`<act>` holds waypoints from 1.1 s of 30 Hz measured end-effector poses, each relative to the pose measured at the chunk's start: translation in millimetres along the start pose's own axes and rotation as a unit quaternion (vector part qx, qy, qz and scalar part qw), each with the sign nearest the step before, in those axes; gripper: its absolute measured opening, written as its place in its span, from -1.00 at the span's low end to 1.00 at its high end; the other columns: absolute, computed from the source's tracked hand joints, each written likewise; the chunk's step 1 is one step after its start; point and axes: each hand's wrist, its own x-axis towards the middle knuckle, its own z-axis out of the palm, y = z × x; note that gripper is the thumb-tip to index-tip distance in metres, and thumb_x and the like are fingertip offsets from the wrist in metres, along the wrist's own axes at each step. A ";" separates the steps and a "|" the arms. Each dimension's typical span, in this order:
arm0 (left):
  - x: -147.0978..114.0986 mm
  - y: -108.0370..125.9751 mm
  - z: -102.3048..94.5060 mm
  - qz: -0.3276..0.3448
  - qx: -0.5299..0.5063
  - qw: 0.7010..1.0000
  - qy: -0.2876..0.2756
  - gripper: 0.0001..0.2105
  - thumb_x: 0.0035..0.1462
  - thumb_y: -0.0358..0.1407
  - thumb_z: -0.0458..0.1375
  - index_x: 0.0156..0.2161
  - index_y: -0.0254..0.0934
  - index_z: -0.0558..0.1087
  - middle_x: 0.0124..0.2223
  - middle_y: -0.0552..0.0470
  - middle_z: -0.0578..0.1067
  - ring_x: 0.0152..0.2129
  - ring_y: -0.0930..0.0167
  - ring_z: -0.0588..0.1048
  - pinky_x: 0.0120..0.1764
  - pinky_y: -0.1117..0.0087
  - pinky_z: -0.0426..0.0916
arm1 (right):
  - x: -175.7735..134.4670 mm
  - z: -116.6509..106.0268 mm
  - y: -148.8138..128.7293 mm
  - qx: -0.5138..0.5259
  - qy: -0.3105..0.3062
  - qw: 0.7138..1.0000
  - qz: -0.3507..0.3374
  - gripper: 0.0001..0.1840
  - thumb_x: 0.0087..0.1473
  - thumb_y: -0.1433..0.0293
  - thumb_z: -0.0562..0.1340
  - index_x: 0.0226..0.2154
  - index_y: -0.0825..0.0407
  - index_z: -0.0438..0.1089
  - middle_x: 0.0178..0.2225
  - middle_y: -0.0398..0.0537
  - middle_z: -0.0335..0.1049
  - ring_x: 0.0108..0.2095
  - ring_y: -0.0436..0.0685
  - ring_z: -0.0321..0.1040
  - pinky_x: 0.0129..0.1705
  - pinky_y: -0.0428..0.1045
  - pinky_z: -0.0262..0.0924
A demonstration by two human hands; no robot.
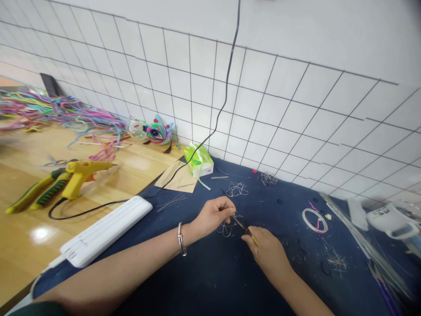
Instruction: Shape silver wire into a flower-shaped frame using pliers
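My left hand [210, 216], with a silver bangle at its wrist, is closed in a pinch over the dark blue cloth [197, 276]. A thin wire [226, 230] loops below its fingertips. My right hand [268, 248] is wrapped round pliers [242, 225] with a yellow handle. Their metal jaws point up and left and meet the left fingertips. What sits between the jaws is too small to make out. Tangled wire coils [237, 189] lie beyond my hands.
On the left are a white power strip [108, 230], a yellow glue gun [80, 175] and green-yellow pliers [49, 193]. A tissue pack [199, 161] stands near the wall; a black cable crosses it. To the right lie a ring of tape [305, 219], long wires [358, 237] and a white mug [391, 221].
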 end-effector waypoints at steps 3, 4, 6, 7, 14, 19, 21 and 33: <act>0.0 0.0 0.3 0.004 0.006 1.000 0.001 -0.88 0.08 -0.30 0.06 -0.39 -0.34 0.35 -0.55 0.12 0.35 -0.61 0.53 0.36 -0.48 0.52 0.24 | 0.8 -1.2 -0.2 0.029 -0.015 0.999 0.013 -0.70 0.16 0.19 0.00 -0.34 0.02 0.32 -0.46 -0.07 0.37 -0.42 0.07 0.33 -0.37 -0.07 0.19; 0.1 -0.3 0.4 0.004 0.008 1.000 0.000 -0.87 0.08 -0.30 0.07 -0.40 -0.34 0.35 -0.55 0.12 0.35 -0.61 0.53 0.36 -0.48 0.52 0.24 | 1.2 -2.3 -0.5 0.040 -0.024 0.999 0.018 -0.71 0.16 0.19 0.00 -0.37 0.01 0.31 -0.47 -0.08 0.37 -0.44 0.06 0.32 -0.39 -0.08 0.18; 0.3 -1.0 0.6 0.004 0.009 1.000 -0.002 -0.88 0.07 -0.30 0.07 -0.40 -0.34 0.35 -0.53 0.12 0.36 -0.61 0.53 0.36 -0.49 0.52 0.23 | 2.5 -5.8 -1.6 0.064 -0.044 0.997 0.030 -0.71 0.16 0.20 0.00 -0.43 0.01 0.28 -0.49 -0.11 0.35 -0.48 0.03 0.30 -0.42 -0.10 0.15; 0.3 -1.2 0.6 0.004 0.010 1.000 -0.003 -0.88 0.07 -0.30 0.07 -0.40 -0.34 0.35 -0.53 0.12 0.36 -0.61 0.54 0.36 -0.49 0.52 0.23 | 3.3 -8.2 -2.2 0.077 -0.056 0.995 0.037 -0.70 0.16 0.20 0.00 -0.46 0.01 0.26 -0.50 -0.13 0.33 -0.50 0.02 0.28 -0.44 -0.11 0.14; -0.8 -0.5 0.4 0.018 0.025 0.999 -0.018 -0.89 0.08 -0.33 0.06 -0.40 -0.34 0.36 -0.54 0.12 0.35 -0.61 0.54 0.35 -0.49 0.53 0.22 | 5.8 -17.3 -3.8 0.158 -0.125 0.977 0.076 -0.64 0.18 0.18 -0.06 -0.52 0.00 0.21 -0.60 -0.24 0.20 -0.58 -0.04 0.17 -0.54 -0.15 0.05; 1.3 -1.4 0.6 0.005 0.002 1.000 -0.024 -0.89 0.07 -0.31 0.07 -0.39 -0.35 0.35 -0.54 0.13 0.35 -0.61 0.54 0.35 -0.48 0.53 0.22 | -0.3 -6.9 2.0 0.097 -0.037 0.994 0.032 -0.74 0.14 0.21 0.03 -0.32 0.01 0.32 -0.43 -0.09 0.33 -0.37 0.07 0.27 -0.35 -0.06 0.16; 3.3 -2.2 -0.2 0.000 -0.007 1.000 -0.016 -0.88 0.06 -0.30 0.08 -0.39 -0.35 0.35 -0.54 0.13 0.35 -0.61 0.55 0.35 -0.49 0.53 0.22 | -2.1 -3.8 7.0 0.049 0.015 0.999 -0.003 -0.73 0.12 0.22 0.07 -0.24 0.03 0.33 -0.40 -0.03 0.33 -0.33 0.11 0.27 -0.29 -0.01 0.17; 6.4 -7.0 2.1 -0.037 -0.104 0.994 -0.008 -0.89 0.03 -0.31 0.13 -0.38 -0.35 0.36 -0.53 0.12 0.35 -0.57 0.54 0.34 -0.46 0.50 0.25 | 6.0 12.7 39.5 0.004 0.025 0.999 0.028 -0.71 0.10 0.22 0.08 -0.23 0.05 0.34 -0.34 0.04 0.30 -0.27 0.18 0.21 -0.24 0.09 0.13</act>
